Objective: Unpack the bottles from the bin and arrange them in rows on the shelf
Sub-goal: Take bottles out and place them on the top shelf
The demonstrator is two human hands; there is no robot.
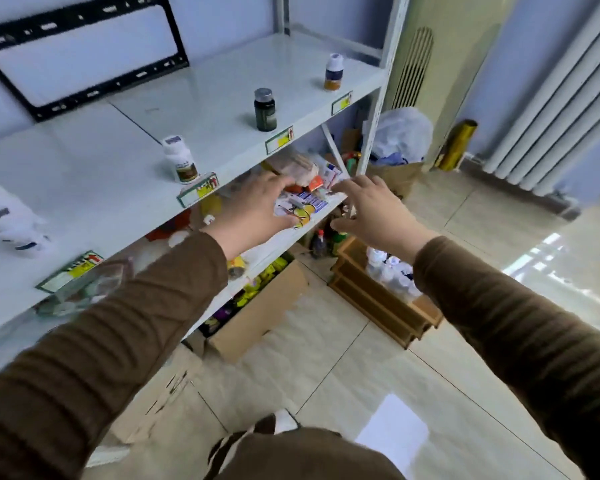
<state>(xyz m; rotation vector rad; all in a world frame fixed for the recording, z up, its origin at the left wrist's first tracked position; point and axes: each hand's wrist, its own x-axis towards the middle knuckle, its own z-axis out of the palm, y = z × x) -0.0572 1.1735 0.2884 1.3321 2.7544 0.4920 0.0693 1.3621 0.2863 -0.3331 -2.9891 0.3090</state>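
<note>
Brown-sleeved arms stretch forward, left hand (257,209) and right hand (374,209) both spread and holding nothing. Four bottles stand spaced along the white shelf (101,168); the wooden bin (381,303) of bottles sits on the floor.

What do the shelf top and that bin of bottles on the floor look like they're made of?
The shelf top looks like glossy white painted metal, since it mirrors the window light. The bin seems to be brown wood or fibreboard with a matt finish and stepped edges; the blur leaves that open.
</note>
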